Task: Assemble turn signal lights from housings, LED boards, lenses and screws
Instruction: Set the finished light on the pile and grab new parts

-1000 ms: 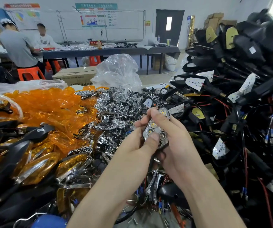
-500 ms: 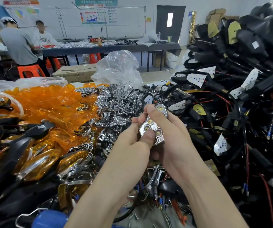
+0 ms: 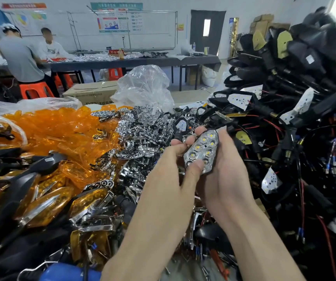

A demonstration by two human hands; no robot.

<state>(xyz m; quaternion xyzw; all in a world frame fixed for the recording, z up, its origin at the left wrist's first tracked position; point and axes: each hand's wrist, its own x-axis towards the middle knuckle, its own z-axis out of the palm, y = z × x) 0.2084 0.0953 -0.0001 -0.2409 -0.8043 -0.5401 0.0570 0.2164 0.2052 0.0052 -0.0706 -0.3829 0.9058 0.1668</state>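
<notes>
chrome reflector (image 3: 203, 147) face now fully exposed; right hand (image 3: 228, 179) thumb slid off to side

Two people (image 3: 21, 55) sit at a far table (image 3: 163, 62), beyond a cardboard box (image 3: 90, 93) and clear plastic bag (image 3: 145, 88).

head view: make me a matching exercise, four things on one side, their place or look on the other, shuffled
Things
1 chrome reflector plate
2 amber lenses
3 black housings
4 plastic bag

Place or look
a heaped on the left, orange
b stacked high on the right, with red and black wires
c held between left hand and right hand
d see-through, crumpled, centre

Pairs: 1-c, 2-a, 3-b, 4-d
</notes>
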